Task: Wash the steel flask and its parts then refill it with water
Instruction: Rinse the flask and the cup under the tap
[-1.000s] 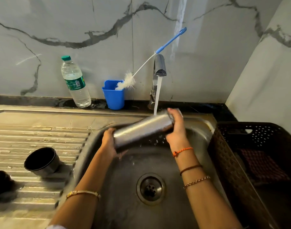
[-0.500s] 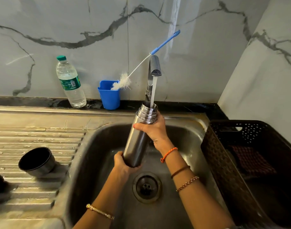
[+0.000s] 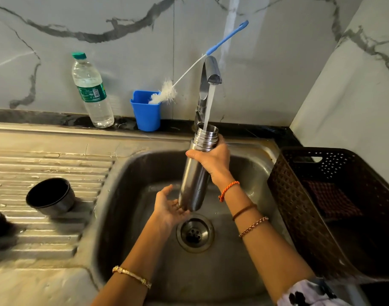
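Under the tap (image 3: 207, 85) at frame center, right hand (image 3: 212, 161) is gripping the steel flask (image 3: 194, 180), left hand (image 3: 170, 206) lying open-palmed beneath, plastic bottle (image 3: 91, 91) label staying unreadable.

Blue cup (image 3: 146, 114), silver flask (image 3: 194, 182), grey-veined marble wall (image 3: 122, 40)

one view only, from a camera worn on the person's head, looking forward and steeply down into the sink (image 3: 127, 195) from close above. the wide angle also takes in the tap (image 3: 207, 85) and marble wall straight ahead, the draining board (image 3: 45, 164) to the left and a brown basket (image 3: 299, 195) to the right. both forearms reach in from the bottom edge.
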